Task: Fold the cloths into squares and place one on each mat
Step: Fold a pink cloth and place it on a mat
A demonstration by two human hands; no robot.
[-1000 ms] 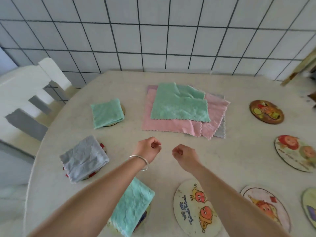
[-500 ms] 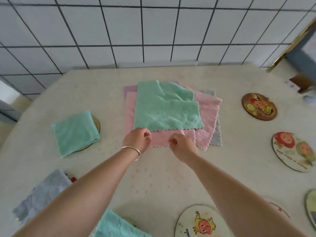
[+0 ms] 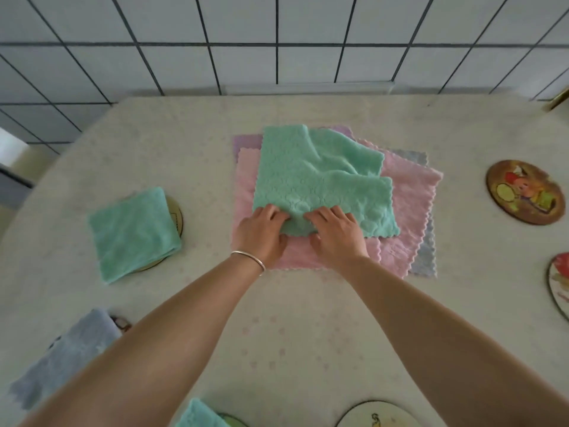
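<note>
An unfolded green cloth (image 3: 320, 180) lies rumpled on top of a stack of pink cloths (image 3: 406, 211), with purple and grey-blue ones beneath. My left hand (image 3: 261, 234) and my right hand (image 3: 337, 234) sit close together at its near edge. Each pinches that edge, fingers on top and thumb under it, and the fabric bunches up between them. A folded green cloth (image 3: 132, 232) rests on a round mat (image 3: 178, 211) at the left. A folded grey-blue cloth (image 3: 61, 359) covers a mat at the lower left.
Bare picture mats lie at the right (image 3: 526, 192), at the right edge (image 3: 558, 288) and at the bottom (image 3: 378, 416). Another folded green cloth (image 3: 200, 416) shows at the bottom edge. The cream table (image 3: 292, 328) ends at a tiled wall behind.
Both hands moved forward from the bare table to the stack and took hold of the green cloth's near edge. The view shifted forward and down over the stack.
</note>
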